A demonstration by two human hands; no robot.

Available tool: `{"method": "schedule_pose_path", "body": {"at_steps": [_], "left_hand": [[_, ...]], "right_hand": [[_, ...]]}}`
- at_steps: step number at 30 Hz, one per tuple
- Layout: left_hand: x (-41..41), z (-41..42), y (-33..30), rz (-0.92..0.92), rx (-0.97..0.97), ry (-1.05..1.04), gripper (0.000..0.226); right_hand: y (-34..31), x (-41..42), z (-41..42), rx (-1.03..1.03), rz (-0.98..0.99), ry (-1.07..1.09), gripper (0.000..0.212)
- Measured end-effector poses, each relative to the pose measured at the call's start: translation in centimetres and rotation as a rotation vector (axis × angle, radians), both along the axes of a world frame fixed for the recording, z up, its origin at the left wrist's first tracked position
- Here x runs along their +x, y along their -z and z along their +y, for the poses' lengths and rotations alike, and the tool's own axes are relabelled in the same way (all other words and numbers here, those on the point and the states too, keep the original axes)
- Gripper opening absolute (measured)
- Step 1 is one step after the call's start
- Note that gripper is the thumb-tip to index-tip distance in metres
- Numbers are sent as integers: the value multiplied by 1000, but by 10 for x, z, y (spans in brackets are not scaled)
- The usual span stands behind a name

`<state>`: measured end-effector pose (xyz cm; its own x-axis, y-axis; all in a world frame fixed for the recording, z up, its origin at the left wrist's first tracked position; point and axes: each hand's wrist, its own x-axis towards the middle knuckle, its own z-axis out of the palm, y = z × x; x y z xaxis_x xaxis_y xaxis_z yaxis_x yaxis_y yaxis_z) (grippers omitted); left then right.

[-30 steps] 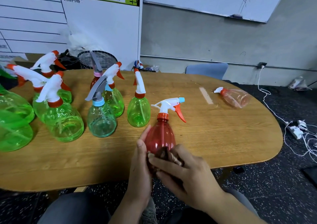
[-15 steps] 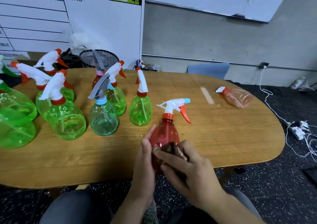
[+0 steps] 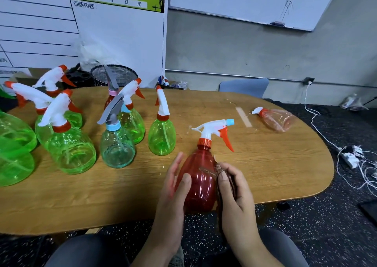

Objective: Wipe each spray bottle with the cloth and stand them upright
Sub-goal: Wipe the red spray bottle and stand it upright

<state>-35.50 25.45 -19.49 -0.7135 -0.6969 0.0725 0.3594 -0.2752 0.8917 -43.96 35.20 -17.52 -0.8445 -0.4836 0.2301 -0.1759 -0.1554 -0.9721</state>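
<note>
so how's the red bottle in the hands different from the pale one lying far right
The red bottle is upright, held between both hands; the pale pink bottle lies on its side, untouched. The red bottle is deep red, the other faintly tinted. Both have a white sprayer with a red collar.

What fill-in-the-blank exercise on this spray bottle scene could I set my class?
1. The bottle between the two hands is coloured ____.
2. The right hand presses a ____ against the red bottle.
3. The pale bottle near the table's far right edge lies on its ____.

Missing words: red; cloth; side.
</note>
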Motion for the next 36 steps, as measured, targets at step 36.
{"method": "schedule_pose_path", "body": {"at_steps": [36], "left_hand": [[-1,-8,16,-23,-99,-15,72]], "right_hand": [[-22,-23,-13,271,611,-48,33]]}}
